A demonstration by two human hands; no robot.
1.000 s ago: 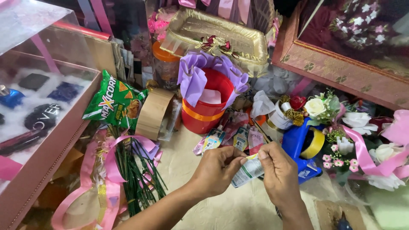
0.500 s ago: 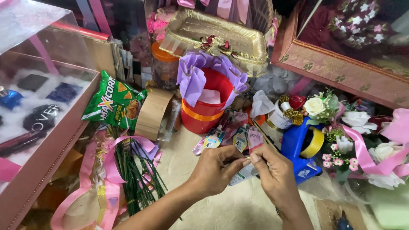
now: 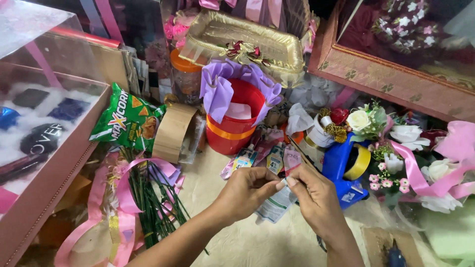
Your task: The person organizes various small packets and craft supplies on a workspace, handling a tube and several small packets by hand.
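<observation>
Green chip bag point(image 3: 129, 122) and cardboard tape roll point(image 3: 172, 132) lie well left of the fingers. Left hand point(image 3: 246, 192) and right hand point(image 3: 316, 198) now meet, fingertips pinched narrow on one small sachet point(image 3: 278, 201); a moment ago they were slightly apart, so the grip has closed. Just beyond the fingers stands a red bucket point(image 3: 232, 118); right of them, a blue tape dispenser point(image 3: 346, 165).

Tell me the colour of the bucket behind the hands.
Red bucket with an orange band and purple paper trim, clearest in the head view.
</observation>
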